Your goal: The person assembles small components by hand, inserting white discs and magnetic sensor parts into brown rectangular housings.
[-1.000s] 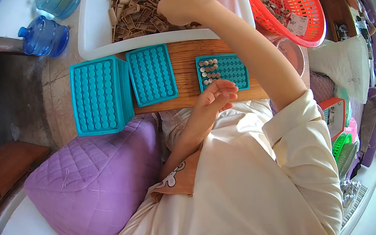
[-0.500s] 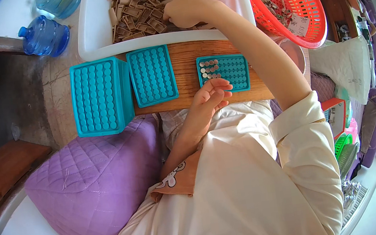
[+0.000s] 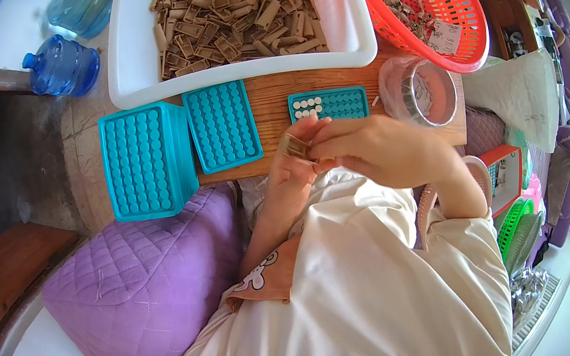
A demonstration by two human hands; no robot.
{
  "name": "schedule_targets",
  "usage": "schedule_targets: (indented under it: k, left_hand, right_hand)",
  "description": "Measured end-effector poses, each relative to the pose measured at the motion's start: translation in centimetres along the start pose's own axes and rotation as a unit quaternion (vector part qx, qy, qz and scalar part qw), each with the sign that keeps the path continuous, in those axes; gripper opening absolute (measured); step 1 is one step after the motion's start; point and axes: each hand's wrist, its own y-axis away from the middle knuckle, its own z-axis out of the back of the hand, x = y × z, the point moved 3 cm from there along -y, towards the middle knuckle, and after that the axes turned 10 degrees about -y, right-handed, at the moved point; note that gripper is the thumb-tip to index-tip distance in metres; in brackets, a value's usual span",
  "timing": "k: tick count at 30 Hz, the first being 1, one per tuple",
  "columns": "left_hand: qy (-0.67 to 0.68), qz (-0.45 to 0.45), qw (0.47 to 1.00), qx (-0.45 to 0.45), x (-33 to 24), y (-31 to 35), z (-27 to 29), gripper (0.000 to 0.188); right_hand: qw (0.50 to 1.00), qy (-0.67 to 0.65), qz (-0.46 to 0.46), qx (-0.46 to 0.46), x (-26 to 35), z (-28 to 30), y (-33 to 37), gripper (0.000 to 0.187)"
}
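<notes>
In front of my body my two hands meet around a small brown plastic piece [image 3: 294,146], hollow and box-like. My left hand [image 3: 289,170] grips it from below and the left. Reaching in from the right, my right hand [image 3: 390,150] has its fingers closed at the piece's right side, and my fingers partly hide it. Just beyond them lies a small teal tray [image 3: 344,103] with round wells, several white round discs [image 3: 307,104] in its left part. Similar brown pieces [image 3: 233,18] fill a white plastic bin [image 3: 241,75] at the far side.
To the left stand a stack of teal trays [image 3: 144,161] and a single teal tray [image 3: 222,126] on the wooden table [image 3: 269,93]. A clear round container [image 3: 431,92] and a red basket [image 3: 453,1] sit at the right. Blue water bottles [image 3: 65,66] stand far left.
My right hand has come back from the pile in the white bin to my left hand. A brown plastic piece is now between my hands. The view has shifted slightly.
</notes>
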Motion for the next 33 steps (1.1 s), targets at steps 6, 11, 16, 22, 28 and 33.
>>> schedule_targets:
  k: [6, 11, 16, 22, 28, 33]
  left_hand:
    - [-0.132, 0.016, 0.991, -0.034, 0.3, 0.1, 1.2, 0.041]
    - [-0.17, 0.021, 0.983, -0.064, 0.2, 0.1, 2.0, 0.031]
    - [-0.173, 0.051, 0.98, -0.079, 0.7, -0.2, 1.8, 0.028]
    - [-0.19, 0.054, 0.974, -0.109, 0.7, 0.1, 2.6, 0.028]
    - [-0.173, 0.06, 0.979, -0.087, 0.5, -0.1, 1.6, 0.025]
    - [-0.146, 0.08, 0.983, -0.079, 0.4, 0.1, 1.4, 0.025]
  right_hand:
    - [0.999, 0.029, 0.003, 0.029, 0.2, 1.5, 0.8, 0.018]
    - [0.984, -0.058, -0.077, -0.149, -6.5, 13.9, 0.8, 0.026]
    - [0.877, 0.285, -0.124, -0.367, -22.2, 25.2, -1.5, 0.032]
    - [0.888, 0.263, -0.203, -0.317, -23.8, 24.3, -3.9, 0.032]
    - [0.912, 0.002, -0.059, -0.407, -19.8, 27.0, -0.5, 0.024]
    - [0.849, -0.347, 0.1, -0.387, -12.5, 23.1, 2.0, 0.022]
